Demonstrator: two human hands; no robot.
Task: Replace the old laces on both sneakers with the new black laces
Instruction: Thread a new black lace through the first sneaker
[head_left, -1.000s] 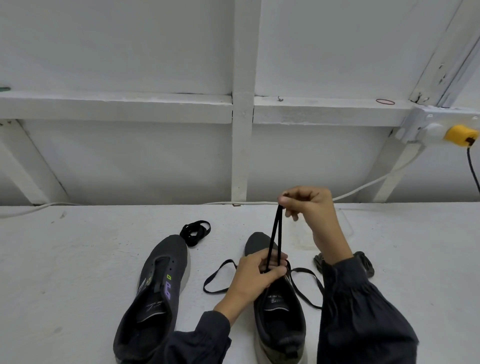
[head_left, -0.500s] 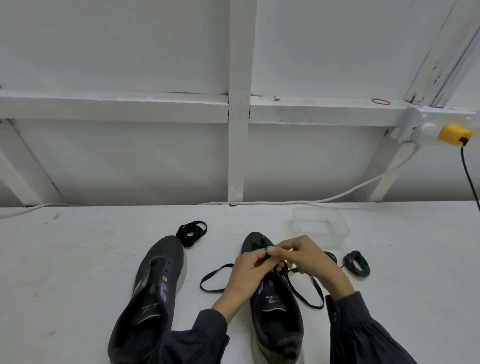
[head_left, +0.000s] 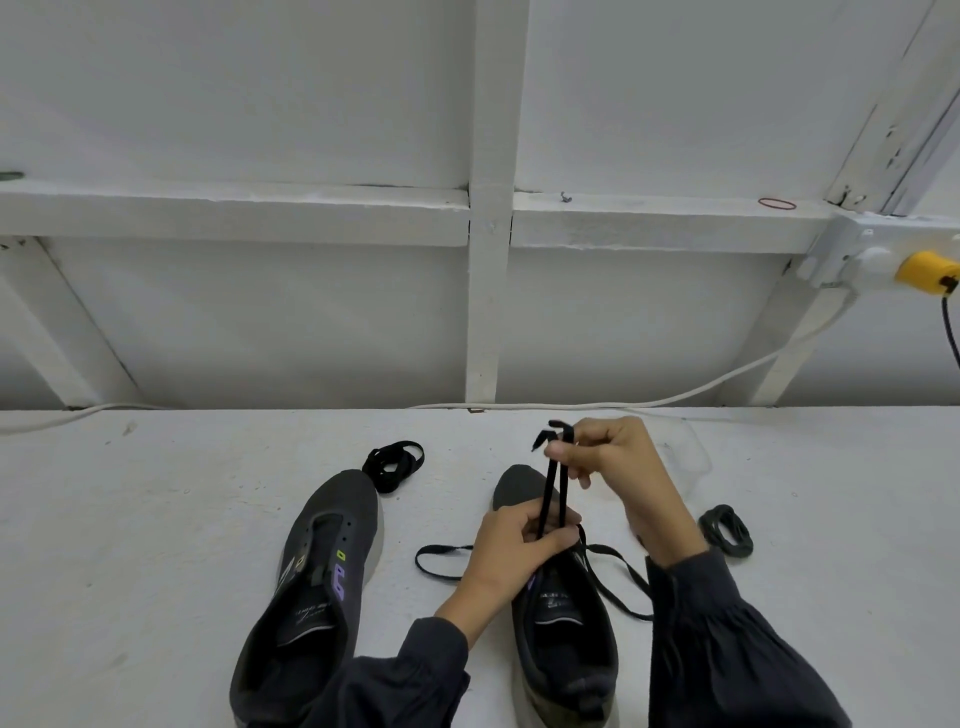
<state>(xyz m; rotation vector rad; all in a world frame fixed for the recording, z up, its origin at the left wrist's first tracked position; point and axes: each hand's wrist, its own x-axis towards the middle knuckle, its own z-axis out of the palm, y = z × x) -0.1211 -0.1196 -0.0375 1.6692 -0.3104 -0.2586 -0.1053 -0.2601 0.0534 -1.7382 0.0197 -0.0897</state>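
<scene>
Two dark grey sneakers lie on the white table, toes pointing away. The left sneaker has no lace in it. My left hand grips the front of the right sneaker at its eyelets. My right hand pinches a black lace and holds its two strands taut above the shoe. Loose parts of that lace trail on the table on both sides of the shoe. One coiled black lace lies beyond the left sneaker, another coiled lace to the right.
A clear plastic container stands behind my right hand. A white cable runs along the table's back edge to a wall socket with a yellow plug. White wooden framing forms the wall behind.
My right hand went from high, down to the shoe's eyelets, and has now risen again, drawing the lace strands up. My left hand stayed on the right sneaker.
</scene>
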